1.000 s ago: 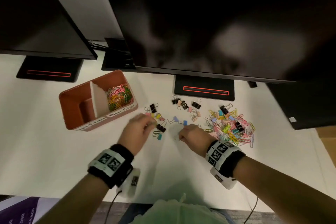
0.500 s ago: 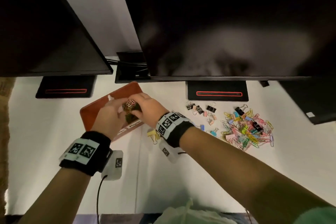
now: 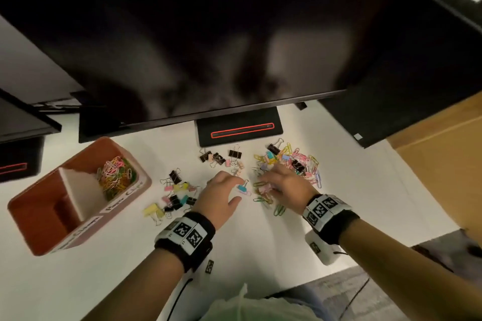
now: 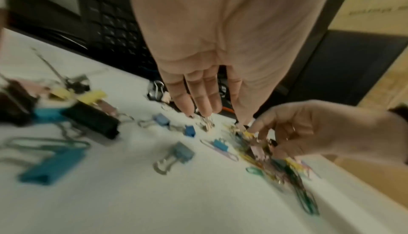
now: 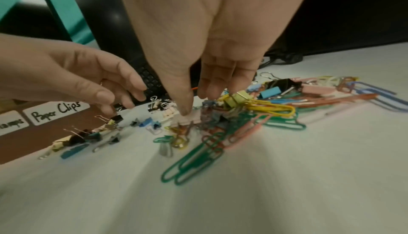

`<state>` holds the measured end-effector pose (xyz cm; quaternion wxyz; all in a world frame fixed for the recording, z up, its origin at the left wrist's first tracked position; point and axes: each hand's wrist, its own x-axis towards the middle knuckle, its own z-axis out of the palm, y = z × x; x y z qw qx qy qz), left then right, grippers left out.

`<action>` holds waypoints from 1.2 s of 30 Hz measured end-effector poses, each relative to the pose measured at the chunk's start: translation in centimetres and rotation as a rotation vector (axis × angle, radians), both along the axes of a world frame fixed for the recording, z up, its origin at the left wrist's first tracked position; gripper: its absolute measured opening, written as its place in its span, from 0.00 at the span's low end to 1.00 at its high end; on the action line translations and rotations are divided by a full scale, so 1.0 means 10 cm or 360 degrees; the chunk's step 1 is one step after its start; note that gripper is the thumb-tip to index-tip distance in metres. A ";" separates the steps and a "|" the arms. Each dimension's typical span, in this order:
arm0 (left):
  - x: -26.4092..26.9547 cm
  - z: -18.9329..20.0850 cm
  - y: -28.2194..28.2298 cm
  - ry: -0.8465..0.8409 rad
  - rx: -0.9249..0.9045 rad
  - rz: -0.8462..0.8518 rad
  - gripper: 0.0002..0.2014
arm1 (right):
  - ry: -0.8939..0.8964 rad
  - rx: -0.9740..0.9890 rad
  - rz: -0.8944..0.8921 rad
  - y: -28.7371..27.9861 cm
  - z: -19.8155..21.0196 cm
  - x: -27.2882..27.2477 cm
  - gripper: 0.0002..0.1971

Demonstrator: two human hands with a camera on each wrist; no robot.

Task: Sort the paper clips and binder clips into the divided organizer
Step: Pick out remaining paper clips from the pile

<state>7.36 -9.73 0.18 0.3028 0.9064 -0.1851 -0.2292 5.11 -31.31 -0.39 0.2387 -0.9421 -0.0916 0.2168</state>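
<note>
Head view shows the right hand (image 3: 283, 185) with fingers (image 5: 207, 87) dipped into the paper clips (image 3: 292, 164), seemingly pinching some; left hand (image 3: 221, 193) hovers released. Better to tease clips free, leaving binder clips (image 3: 174, 195). Organizer (image 3: 78, 190) sits left; its near compartment's contents are hidden.

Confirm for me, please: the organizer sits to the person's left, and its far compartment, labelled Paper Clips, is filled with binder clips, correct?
Not quite. The organizer is on the left, but the far compartment holds coloured paper clips, not binder clips, as the head view shows.
</note>
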 end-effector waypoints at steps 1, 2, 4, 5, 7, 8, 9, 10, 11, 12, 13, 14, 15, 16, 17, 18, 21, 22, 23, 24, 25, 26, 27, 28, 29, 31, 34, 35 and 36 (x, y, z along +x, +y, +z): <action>0.02 -0.05 -0.11 0.0011 0.0041 -0.0008 0.16 | 0.0007 -0.0013 0.0037 -0.03 -0.03 0.02 0.20; 0.04 -0.09 -0.20 0.0024 0.0078 0.0003 0.16 | 0.0008 -0.0024 0.0070 -0.04 -0.05 0.06 0.19; 0.10 -0.16 -0.34 0.0055 0.0150 0.0047 0.15 | 0.0003 -0.0039 0.0106 -0.06 -0.06 0.15 0.17; 0.12 -0.18 -0.39 0.0079 0.0188 0.0072 0.16 | 0.0001 -0.0050 0.0129 -0.08 -0.07 0.18 0.16; 0.15 -0.21 -0.46 0.0111 0.0228 0.0117 0.14 | 0.0003 -0.0069 0.0195 -0.12 -0.09 0.24 0.13; 0.16 -0.21 -0.48 0.0118 0.0217 0.0145 0.13 | 0.0005 -0.0066 0.0223 -0.14 -0.10 0.25 0.12; 0.16 -0.20 -0.49 0.0130 0.0190 0.0181 0.12 | -0.0006 -0.0045 0.0239 -0.18 -0.11 0.26 0.12; 0.16 -0.19 -0.49 0.0133 0.0150 0.0227 0.11 | -0.0014 -0.0003 0.0239 -0.21 -0.12 0.26 0.12; 0.15 -0.17 -0.48 0.0121 0.0112 0.0281 0.11 | -0.0021 0.0049 0.0228 -0.26 -0.12 0.27 0.12; 0.15 -0.15 -0.46 0.0088 0.0089 0.0335 0.12 | -0.0027 0.0095 0.0197 -0.31 -0.10 0.29 0.12; 0.16 -0.12 -0.43 0.0041 0.0079 0.0389 0.13 | -0.0046 0.0130 0.0146 -0.38 -0.07 0.31 0.12; 0.16 -0.09 -0.40 -0.0006 0.0076 0.0440 0.13 | -0.0072 0.0148 0.0072 -0.46 -0.04 0.35 0.12; 0.16 -0.06 -0.37 -0.0069 0.0080 0.0485 0.14 | -0.0110 0.0152 -0.0016 -0.55 -0.01 0.39 0.12; 0.16 -0.04 -0.35 -0.0141 0.0107 0.0516 0.14 | -0.0137 0.0136 -0.0108 -0.64 0.00 0.43 0.12; 0.15 -0.01 -0.34 -0.0216 0.0148 0.0526 0.14 | -0.0149 0.0106 -0.0195 -0.75 0.00 0.48 0.12; 0.13 0.01 -0.35 -0.0267 0.0176 0.0511 0.14 | -0.0123 0.0060 -0.0272 -0.84 0.01 0.54 0.13; 0.06 -0.01 -0.44 -0.0147 0.0106 0.0284 0.16 | 0.0029 -0.0045 -0.0460 -1.01 0.01 0.63 0.17; 0.02 -0.03 -0.48 -0.0066 0.0110 0.0176 0.18 | 0.0017 -0.0024 -0.0486 -1.01 0.03 0.61 0.18; -0.01 -0.06 -0.51 -0.0005 0.0139 0.0082 0.21 | -0.0032 0.0037 -0.0470 -0.99 0.04 0.57 0.18; -0.05 -0.10 -0.53 0.0034 0.0173 0.0017 0.25 | -0.0082 0.0124 -0.0394 -0.94 0.05 0.51 0.17; -0.08 -0.12 -0.55 0.0044 0.0191 -0.0020 0.30 | -0.0080 0.0220 -0.0256 -0.88 0.05 0.42 0.16; -0.10 -0.15 -0.57 0.0034 0.0192 -0.0039 0.34 | -0.0018 0.0293 -0.0076 -0.81 0.03 0.32 0.15; -0.11 -0.17 -0.59 0.0024 0.0190 -0.0045 0.38 | 0.0079 0.0327 0.0120 -0.74 0.00 0.21 0.16; -0.11 -0.20 -0.61 0.0031 0.0196 -0.0048 0.41 | 0.0185 0.0312 0.0310 -0.69 -0.04 0.11 0.18; -0.09 -0.22 -0.63 0.0040 0.0215 -0.0058 0.44 | 0.0237 0.0257 0.0470 -0.66 -0.10 0.03 0.22; -0.06 -0.25 -0.68 0.0005 0.0277 -0.0113 0.44 | 0.0203 0.0101 0.0628 -0.62 -0.21 -0.05 0.30; -0.04 -0.29 -0.70 -0.0100 0.0284 -0.0126 0.35 | 0.0125 0.0015 0.0482 -0.62 -0.25 0.00 0.38; -0.04 -0.30 -0.69 -0.0120 0.0260 -0.0112 0.30 | 0.0111 0.0033 0.0401 -0.63 -0.26 0.03 0.39; -0.04 -0.31 -0.67 -0.0135 0.0233 -0.0102 0.26 | 0.0094 0.0050 0.0334 -0.65 -0.27 0.07 0.39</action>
